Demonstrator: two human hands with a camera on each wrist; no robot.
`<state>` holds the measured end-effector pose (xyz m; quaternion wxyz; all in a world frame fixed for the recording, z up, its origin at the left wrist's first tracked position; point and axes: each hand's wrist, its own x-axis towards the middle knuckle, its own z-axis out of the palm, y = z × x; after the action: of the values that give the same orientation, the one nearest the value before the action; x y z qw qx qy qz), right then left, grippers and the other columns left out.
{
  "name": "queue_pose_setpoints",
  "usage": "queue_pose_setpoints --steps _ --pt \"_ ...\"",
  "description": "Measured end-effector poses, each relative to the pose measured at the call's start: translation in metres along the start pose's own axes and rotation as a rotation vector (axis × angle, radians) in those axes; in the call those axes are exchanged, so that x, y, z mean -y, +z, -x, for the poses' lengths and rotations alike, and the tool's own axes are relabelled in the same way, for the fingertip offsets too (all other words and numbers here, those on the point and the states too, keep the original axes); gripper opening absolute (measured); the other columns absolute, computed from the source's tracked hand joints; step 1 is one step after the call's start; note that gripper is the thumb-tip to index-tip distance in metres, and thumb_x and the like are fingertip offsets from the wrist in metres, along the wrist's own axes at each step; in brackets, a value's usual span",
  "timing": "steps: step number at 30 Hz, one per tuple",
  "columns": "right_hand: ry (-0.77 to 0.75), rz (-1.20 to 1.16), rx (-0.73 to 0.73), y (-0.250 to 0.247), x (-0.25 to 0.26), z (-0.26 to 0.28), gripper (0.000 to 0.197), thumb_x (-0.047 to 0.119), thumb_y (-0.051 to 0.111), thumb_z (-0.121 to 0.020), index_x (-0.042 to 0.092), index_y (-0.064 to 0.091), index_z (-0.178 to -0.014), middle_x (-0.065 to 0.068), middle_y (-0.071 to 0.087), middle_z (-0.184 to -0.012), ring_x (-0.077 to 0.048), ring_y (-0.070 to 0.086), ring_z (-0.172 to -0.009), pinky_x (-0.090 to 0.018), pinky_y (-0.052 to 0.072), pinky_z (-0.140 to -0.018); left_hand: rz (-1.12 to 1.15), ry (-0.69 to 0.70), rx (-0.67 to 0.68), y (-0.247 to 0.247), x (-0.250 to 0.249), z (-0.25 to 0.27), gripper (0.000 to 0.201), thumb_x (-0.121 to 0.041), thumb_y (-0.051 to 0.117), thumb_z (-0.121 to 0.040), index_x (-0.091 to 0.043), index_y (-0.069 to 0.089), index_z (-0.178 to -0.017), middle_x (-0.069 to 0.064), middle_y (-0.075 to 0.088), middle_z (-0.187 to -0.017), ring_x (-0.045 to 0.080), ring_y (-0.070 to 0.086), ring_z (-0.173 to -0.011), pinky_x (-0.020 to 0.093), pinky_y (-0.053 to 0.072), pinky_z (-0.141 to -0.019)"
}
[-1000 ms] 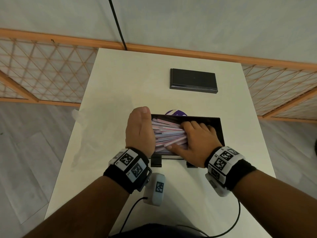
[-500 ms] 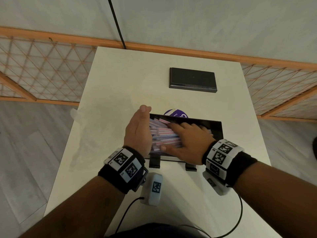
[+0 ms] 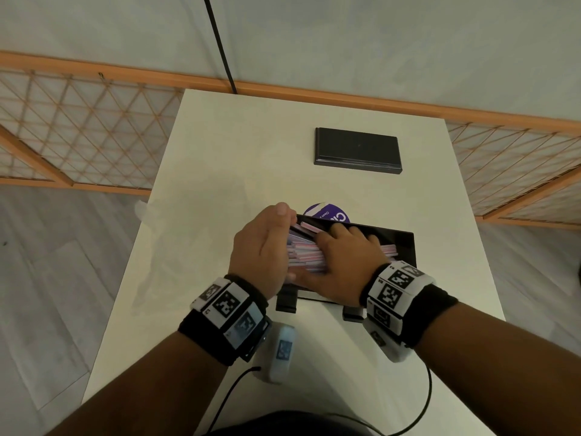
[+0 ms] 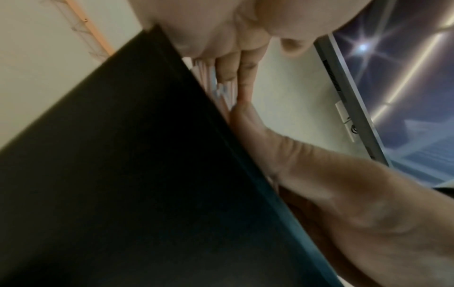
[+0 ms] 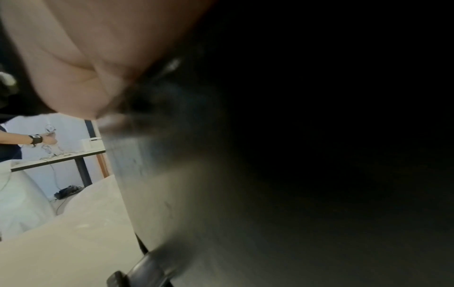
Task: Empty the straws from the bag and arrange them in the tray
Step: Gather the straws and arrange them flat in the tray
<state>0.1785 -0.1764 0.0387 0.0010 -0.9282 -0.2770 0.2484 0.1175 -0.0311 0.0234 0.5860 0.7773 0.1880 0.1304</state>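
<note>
A black tray (image 3: 406, 247) stands mid-table on two short feet and holds a pile of pink, white and pale blue straws (image 3: 304, 256). My left hand (image 3: 263, 247) stands edge-up at the tray's left end, its straight fingers against the straw ends. My right hand (image 3: 343, 259) lies palm-down across the pile, fingers flat, thumb at the near rim. The left wrist view shows the tray's dark wall (image 4: 123, 174), straw ends (image 4: 206, 74) and my left hand (image 4: 319, 184) beside them. A purple round label (image 3: 327, 215) of the bag peeks out behind the tray.
A flat black box (image 3: 358, 151) lies at the far end of the white table (image 3: 220, 152). Faint clear plastic (image 3: 147, 215) lies at the table's left edge. The right wrist view is mostly dark, with my palm (image 5: 73, 58) and a person at another table (image 5: 36, 138).
My right hand has slid left along the straws toward my left hand, baring straw ends at the tray's right. My left hand stays at the left end, shifted slightly farther away.
</note>
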Motion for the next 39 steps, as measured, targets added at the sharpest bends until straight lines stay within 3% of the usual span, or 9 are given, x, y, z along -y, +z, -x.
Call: queue_pose_setpoints --steps 7,11,14,19,22,26,33,37,39 --pt "0.001 -0.070 0.042 0.006 -0.006 0.010 0.097 0.096 0.024 -0.063 0.032 0.040 -0.134 0.006 0.052 -0.132 -0.025 0.048 -0.121 -0.055 0.028 -0.108 -0.257 0.102 0.014 -0.009 -0.039 -0.008 0.049 -0.053 0.042 -0.098 -0.013 0.065 -0.082 -0.002 0.068 -0.075 0.010 0.063 -0.074 0.024 0.047 -0.068" --pt "0.004 -0.115 0.053 0.007 -0.011 0.011 0.102 0.098 0.026 -0.058 0.034 0.037 -0.137 0.006 0.050 -0.139 -0.026 0.046 -0.127 -0.057 0.025 -0.109 0.363 -0.521 0.078 0.006 -0.060 -0.026 0.034 -0.035 0.065 -0.088 -0.001 0.067 -0.088 0.018 0.068 -0.091 0.024 0.067 -0.072 0.033 0.053 -0.062" --pt "0.005 -0.170 0.046 0.008 -0.012 0.011 0.107 0.095 0.034 -0.057 0.034 0.030 -0.144 0.006 0.047 -0.144 -0.026 0.044 -0.130 -0.056 0.024 -0.111 0.691 -0.830 0.120 0.016 -0.069 -0.026 0.021 -0.014 0.068 -0.088 0.000 0.063 -0.104 0.019 0.057 -0.107 0.035 0.068 -0.096 0.041 0.063 -0.072" --pt "-0.002 -0.107 0.070 0.007 -0.013 0.010 0.105 0.080 0.045 -0.064 0.023 0.023 -0.150 -0.002 0.040 -0.149 -0.030 0.040 -0.133 -0.055 0.023 -0.112 0.682 -0.760 0.171 0.032 -0.064 -0.028 0.041 -0.002 0.061 -0.088 0.007 0.055 -0.128 0.019 0.063 -0.098 0.026 0.066 -0.083 0.044 0.061 -0.088" --pt "-0.026 -0.055 0.120 0.005 -0.014 0.009 0.095 0.061 0.062 -0.076 0.023 0.018 -0.151 -0.004 0.030 -0.154 -0.032 0.033 -0.138 -0.060 0.019 -0.113 0.134 -0.571 0.242 0.040 -0.058 -0.033 0.037 -0.028 0.063 -0.098 -0.004 0.064 -0.127 0.011 0.071 -0.115 0.024 0.067 -0.099 0.039 0.056 -0.097" --pt "-0.002 -0.067 0.168 0.008 -0.017 0.001 0.084 0.051 0.059 -0.087 0.022 0.015 -0.153 -0.004 0.022 -0.158 -0.032 0.026 -0.142 -0.062 0.015 -0.114 -0.236 -0.513 0.361 0.044 -0.055 -0.036 0.048 -0.047 0.044 -0.104 -0.011 0.075 -0.109 0.006 0.072 -0.093 0.024 0.067 -0.099 0.039 0.053 -0.097" --pt "0.055 -0.108 0.161 0.012 -0.017 -0.009 0.080 0.054 0.048 -0.094 0.022 0.008 -0.155 -0.006 0.019 -0.160 -0.031 0.022 -0.145 -0.060 0.015 -0.115 -0.340 -0.467 0.374 0.061 -0.062 -0.030 0.046 -0.041 0.036 -0.108 -0.016 0.047 -0.145 0.007 0.062 -0.136 0.025 0.058 -0.123 0.037 0.045 -0.108" --pt "0.051 -0.120 0.148 0.013 -0.020 -0.007 0.077 0.052 0.046 -0.096 0.021 0.008 -0.155 -0.004 0.012 -0.163 -0.026 0.016 -0.147 -0.057 0.014 -0.116 0.011 -0.721 0.322 0.071 -0.057 -0.038 0.029 -0.029 0.048 -0.105 -0.025 0.053 -0.134 0.010 0.060 -0.140 0.024 0.063 -0.119 0.033 0.053 -0.103" --pt "0.054 -0.139 0.166 0.010 -0.020 -0.005 0.079 0.052 0.046 -0.096 0.019 0.006 -0.155 -0.005 0.012 -0.162 -0.027 0.016 -0.147 -0.057 0.012 -0.117 -0.133 -0.592 0.317 0.070 -0.051 -0.041 0.048 -0.047 0.034 -0.107 -0.016 0.053 -0.139 0.008 0.064 -0.130 0.025 0.061 -0.119 0.035 0.047 -0.106"
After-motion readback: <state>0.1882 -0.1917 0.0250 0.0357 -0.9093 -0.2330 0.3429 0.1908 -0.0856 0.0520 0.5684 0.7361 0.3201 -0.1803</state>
